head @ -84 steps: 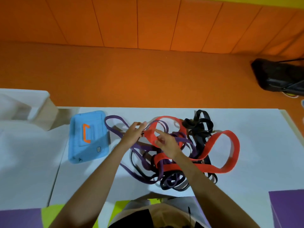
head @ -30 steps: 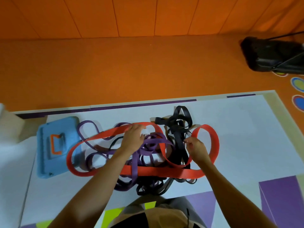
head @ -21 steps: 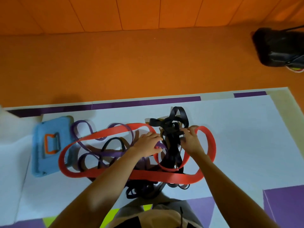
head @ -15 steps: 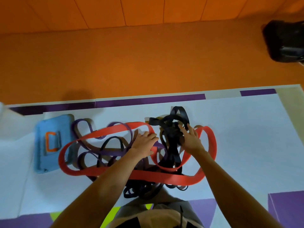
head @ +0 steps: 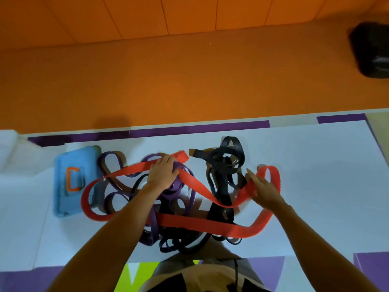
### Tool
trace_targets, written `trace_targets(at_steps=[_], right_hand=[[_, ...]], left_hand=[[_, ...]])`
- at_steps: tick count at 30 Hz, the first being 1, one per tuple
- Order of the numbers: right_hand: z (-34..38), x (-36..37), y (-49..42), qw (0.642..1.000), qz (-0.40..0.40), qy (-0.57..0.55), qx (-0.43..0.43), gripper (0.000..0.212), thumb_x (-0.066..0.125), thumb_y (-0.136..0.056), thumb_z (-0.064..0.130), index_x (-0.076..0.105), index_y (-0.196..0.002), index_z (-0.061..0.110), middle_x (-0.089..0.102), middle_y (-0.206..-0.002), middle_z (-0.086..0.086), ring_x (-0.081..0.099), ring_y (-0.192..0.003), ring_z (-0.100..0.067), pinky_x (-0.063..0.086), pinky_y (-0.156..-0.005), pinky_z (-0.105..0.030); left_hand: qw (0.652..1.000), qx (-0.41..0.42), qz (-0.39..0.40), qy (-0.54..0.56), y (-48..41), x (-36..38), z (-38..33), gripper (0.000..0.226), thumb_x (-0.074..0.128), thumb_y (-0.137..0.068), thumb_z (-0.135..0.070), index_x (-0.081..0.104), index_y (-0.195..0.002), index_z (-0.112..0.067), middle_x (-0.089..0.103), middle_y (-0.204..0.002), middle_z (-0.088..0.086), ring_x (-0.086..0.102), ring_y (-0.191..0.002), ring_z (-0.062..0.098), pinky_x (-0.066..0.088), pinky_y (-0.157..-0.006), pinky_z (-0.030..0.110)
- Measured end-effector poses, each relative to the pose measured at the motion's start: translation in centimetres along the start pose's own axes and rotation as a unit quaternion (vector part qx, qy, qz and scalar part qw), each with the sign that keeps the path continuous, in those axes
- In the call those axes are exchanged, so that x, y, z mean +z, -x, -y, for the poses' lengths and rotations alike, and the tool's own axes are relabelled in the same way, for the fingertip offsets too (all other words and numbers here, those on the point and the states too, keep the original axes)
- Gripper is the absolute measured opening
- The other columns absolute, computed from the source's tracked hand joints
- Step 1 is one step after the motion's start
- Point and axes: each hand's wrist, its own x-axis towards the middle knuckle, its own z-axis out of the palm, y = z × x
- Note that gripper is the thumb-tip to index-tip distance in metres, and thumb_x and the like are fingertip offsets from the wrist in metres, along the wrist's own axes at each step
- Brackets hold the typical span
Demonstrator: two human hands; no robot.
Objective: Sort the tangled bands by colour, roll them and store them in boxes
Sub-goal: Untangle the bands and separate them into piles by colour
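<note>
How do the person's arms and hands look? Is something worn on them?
The left forearm and the right forearm are bare to the frame's edge; no sleeves show. The left hand and the right hand wear no gloves; no watch, ring or bracelet is visible.

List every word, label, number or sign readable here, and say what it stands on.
No readable text in this view.
Blue case: the C shape is its orange handle, not a letter.
Red band, purple bands, black bands: no print shows.
Black bag: blurred, nothing legible.
</note>
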Motion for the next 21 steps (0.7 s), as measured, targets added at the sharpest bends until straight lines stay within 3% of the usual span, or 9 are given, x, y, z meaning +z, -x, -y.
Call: trace_targets(at_steps=[4,6,9,11,13,15,18,21], right_hand=[[-1.2,0.3,1.2,0.995,-0.074,0.065,-0.009,0.034,0.058,-0.106,0.030,0.058,-0.140,0.030,0.068,-0.131,0.002,0.063,-0.124,-0.025,0.049,-0.103,-0.049],[-1.2,0.4,1.5,0.993,-0.080,0.070,0.044,0.031,0.057,-0.106,0.027,0.061,-0.137,0.034,0.069,-0.125,-0.001,0.063,-0.125,-0.028,0.043,-0.109,-0.056],[-0.4,0.2,1.3,0.983,-0.088,0.110,0.114,0.039,0.061,-0.096,0.017,0.067,-0.133,0.028,0.061,-0.138,-0.004,0.045,-0.144,-0.029,0.016,-0.121,-0.068],[1.0,-0.2,1.1,0.980,-0.164,0.081,0.083,0.038,0.063,-0.091,0.014,0.070,-0.128,0.020,0.063,-0.137,-0.007,0.048,-0.140,-0.033,0.026,-0.117,-0.064],[3.7,-0.5,0.7,0.974,-0.223,-0.046,0.000,0.033,0.058,-0.090,0.003,0.074,-0.118,0.012,0.070,-0.122,-0.010,0.064,-0.120,-0.036,0.048,-0.102,-0.055],[7.6,-0.9,-0.2,0.965,-0.186,-0.170,-0.069,0.035,0.057,-0.094,-0.009,0.073,-0.121,0.008,0.073,-0.118,-0.011,0.071,-0.110,-0.028,0.058,-0.097,-0.048],[14.0,-1.0,-1.3,0.955,-0.045,-0.266,-0.126,0.052,0.058,-0.097,-0.011,0.061,-0.143,0.015,0.071,-0.129,-0.002,0.069,-0.117,-0.015,0.057,-0.101,-0.035],[18.1,-0.8,-2.0,0.929,0.075,-0.337,-0.130,0.071,0.053,-0.096,-0.016,0.048,-0.153,0.025,0.070,-0.129,0.001,0.071,-0.093,-0.005,0.057,-0.078,-0.031]], left_hand=[[0.991,-0.008,-0.062,0.119,0.0,-1.0,-0.6,0.029,0.057,-0.107,-0.033,0.057,-0.131,-0.017,0.066,-0.135,0.004,0.060,-0.128,0.027,0.048,-0.110,0.044],[0.977,-0.014,-0.068,0.202,0.1,-1.8,-0.9,0.025,0.057,-0.107,-0.032,0.057,-0.129,-0.018,0.069,-0.127,0.004,0.066,-0.118,0.027,0.056,-0.100,0.045],[0.961,0.001,-0.062,0.268,0.4,-2.6,-0.9,0.019,0.057,-0.107,-0.032,0.055,-0.123,-0.021,0.070,-0.118,-0.001,0.068,-0.110,0.024,0.057,-0.094,0.045],[0.953,0.023,-0.053,0.298,0.7,-3.1,-0.9,0.018,0.057,-0.107,-0.032,0.054,-0.121,-0.022,0.069,-0.115,-0.003,0.067,-0.108,0.021,0.055,-0.096,0.048],[0.945,0.049,-0.039,0.321,1.0,-3.7,-1.0,0.017,0.058,-0.107,-0.031,0.054,-0.121,-0.023,0.070,-0.113,-0.003,0.068,-0.106,0.020,0.055,-0.097,0.050],[0.941,0.074,-0.027,0.330,1.4,-4.4,-1.0,0.016,0.059,-0.106,-0.031,0.055,-0.120,-0.025,0.070,-0.111,-0.005,0.068,-0.104,0.018,0.055,-0.095,0.050],[0.939,0.108,-0.018,0.325,2.2,-5.1,-0.8,0.011,0.059,-0.105,-0.034,0.054,-0.115,-0.033,0.069,-0.108,-0.015,0.067,-0.102,0.008,0.056,-0.092,0.045],[0.937,0.120,-0.020,0.329,3.1,-5.7,-0.1,0.011,0.059,-0.105,-0.036,0.055,-0.115,-0.033,0.068,-0.109,-0.017,0.066,-0.102,0.005,0.055,-0.093,0.043]])
